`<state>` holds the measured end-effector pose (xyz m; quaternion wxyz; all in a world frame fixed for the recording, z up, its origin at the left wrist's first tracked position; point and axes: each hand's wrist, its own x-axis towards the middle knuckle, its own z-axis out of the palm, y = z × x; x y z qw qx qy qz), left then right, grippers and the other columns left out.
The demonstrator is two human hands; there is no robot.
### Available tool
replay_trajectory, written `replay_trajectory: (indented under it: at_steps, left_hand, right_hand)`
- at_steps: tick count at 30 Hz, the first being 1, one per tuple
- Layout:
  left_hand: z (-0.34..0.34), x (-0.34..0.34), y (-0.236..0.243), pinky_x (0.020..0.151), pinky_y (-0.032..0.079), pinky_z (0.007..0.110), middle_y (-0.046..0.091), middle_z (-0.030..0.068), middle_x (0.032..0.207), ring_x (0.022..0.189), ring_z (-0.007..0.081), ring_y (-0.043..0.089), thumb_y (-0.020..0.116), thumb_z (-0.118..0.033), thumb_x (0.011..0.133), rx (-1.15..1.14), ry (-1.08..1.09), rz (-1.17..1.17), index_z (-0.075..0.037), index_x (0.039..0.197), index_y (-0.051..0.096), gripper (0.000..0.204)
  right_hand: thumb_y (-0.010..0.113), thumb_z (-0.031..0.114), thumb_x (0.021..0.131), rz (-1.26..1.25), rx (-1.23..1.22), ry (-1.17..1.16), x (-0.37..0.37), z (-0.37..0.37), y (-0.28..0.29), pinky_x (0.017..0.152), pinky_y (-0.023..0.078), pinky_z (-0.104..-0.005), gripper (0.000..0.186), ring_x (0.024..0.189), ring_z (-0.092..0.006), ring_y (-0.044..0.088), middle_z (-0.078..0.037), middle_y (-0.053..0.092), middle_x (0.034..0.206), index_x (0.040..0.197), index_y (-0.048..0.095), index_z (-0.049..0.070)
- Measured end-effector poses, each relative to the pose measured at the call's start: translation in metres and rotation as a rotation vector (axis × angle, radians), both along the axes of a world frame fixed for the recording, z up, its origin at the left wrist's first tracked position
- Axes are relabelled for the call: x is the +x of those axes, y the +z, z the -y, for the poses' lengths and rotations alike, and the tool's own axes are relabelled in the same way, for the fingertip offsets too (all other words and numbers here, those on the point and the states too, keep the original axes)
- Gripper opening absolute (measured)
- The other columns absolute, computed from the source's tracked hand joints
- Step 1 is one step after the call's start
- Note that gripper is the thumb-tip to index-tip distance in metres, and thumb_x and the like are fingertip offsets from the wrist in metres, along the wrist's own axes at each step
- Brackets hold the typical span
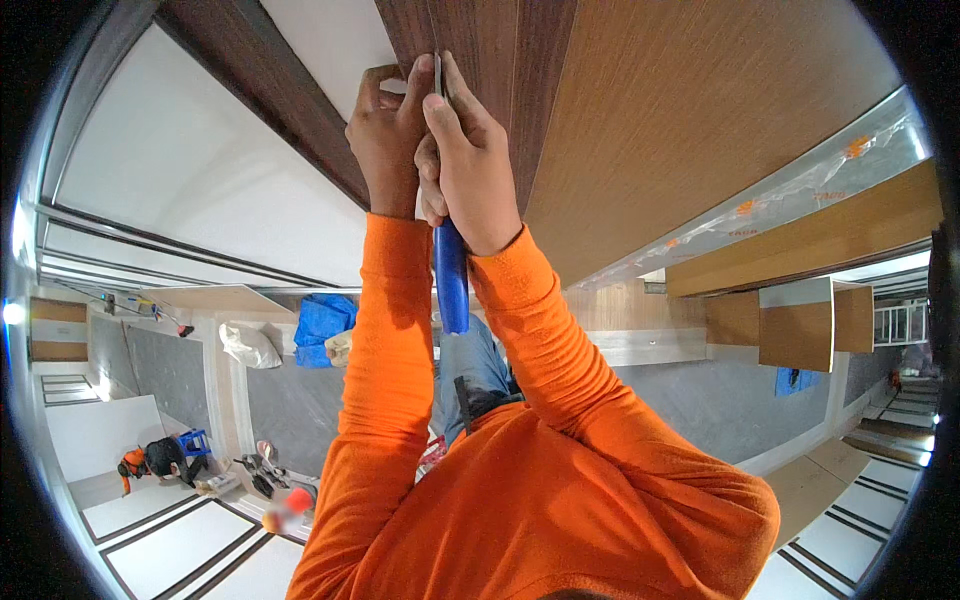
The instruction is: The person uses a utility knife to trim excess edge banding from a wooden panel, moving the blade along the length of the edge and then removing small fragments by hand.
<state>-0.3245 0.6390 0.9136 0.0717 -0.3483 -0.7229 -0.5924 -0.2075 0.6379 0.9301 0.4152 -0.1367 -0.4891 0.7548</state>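
High in the view, my right hand [472, 165] is closed round a long tool with a blue handle [451, 275] and a narrow metal shaft [437, 75], lying against a dark brown wood-grain strip [485, 45]. My left hand [385, 140] is beside it with fingers curled at the strip; what they hold is hidden. A white panel with dark trim [200, 130] is to the left, and a lighter brown wood-grain board [650, 110] is to the right.
Cardboard sheets [795, 340] and a plastic-wrapped profile [720, 215] are at the right. Behind and below are a blue sheet [322, 328], a white sack [250, 347] and the grey floor [290, 410]. A crouching person [165, 455] is at the lower left near a blue stool [193, 440].
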Motion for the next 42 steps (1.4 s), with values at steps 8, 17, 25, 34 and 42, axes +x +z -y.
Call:
replay_trajectory:
  at_steps: [8,17,25,34,42]
  left_hand:
    - [0.006,0.002,-0.005,0.067,0.056,0.037,0.072,0.0136,0.074,0.071,0.0262,0.073,0.073,-0.059,0.088,-0.023,0.036,0.020,-0.004,0.102,0.072,0.057]
    - [0.003,0.000,-0.001,0.068,0.055,0.036,0.072,0.0146,0.078,0.073,0.0246,0.072,0.072,-0.060,0.088,-0.032,0.016,0.072,-0.002,0.103,0.072,0.059]
    - [-0.001,0.001,0.006,0.069,0.056,0.036,0.073,0.0169,0.080,0.078,0.0255,0.074,0.072,-0.059,0.089,-0.025,-0.021,0.125,-0.001,0.101,0.072,0.059]
    - [0.000,-0.001,0.005,0.070,0.057,0.039,0.074,0.0176,0.079,0.076,0.0295,0.075,0.068,-0.059,0.091,0.029,-0.046,-0.042,-0.001,0.098,0.070,0.059]
    - [0.001,0.002,0.010,0.068,0.057,0.040,0.073,0.0180,0.080,0.077,0.0309,0.074,0.069,-0.060,0.090,-0.060,-0.012,0.062,-0.003,0.098,0.070,0.057]
  right_hand:
    - [0.047,0.023,0.108,-0.007,-0.040,0.019,0.001,0.006,-0.004,0.032,0.035,-0.0259,0.059,0.035,-0.0074,0.039,0.000,0.046,0.054,0.161,0.028,0.004]
    - [0.049,0.025,0.108,-0.008,-0.054,0.050,0.005,0.001,0.003,0.034,0.034,-0.0237,0.058,0.036,-0.0057,0.036,0.002,0.046,0.057,0.161,0.030,0.011]
    - [0.047,0.022,0.108,-0.007,-0.004,0.039,0.005,-0.004,0.003,0.033,0.036,-0.0252,0.058,0.036,-0.0067,0.038,0.002,0.044,0.054,0.161,0.028,0.004]
    - [0.048,0.020,0.108,0.004,0.035,0.021,0.009,0.000,0.014,0.032,0.036,-0.0257,0.059,0.035,-0.0073,0.040,0.000,0.045,0.055,0.160,0.028,0.003]
    - [0.047,0.020,0.107,-0.049,0.011,-0.031,0.001,0.002,0.010,0.033,0.036,-0.0254,0.057,0.036,-0.0075,0.039,0.001,0.046,0.056,0.160,0.031,0.004]
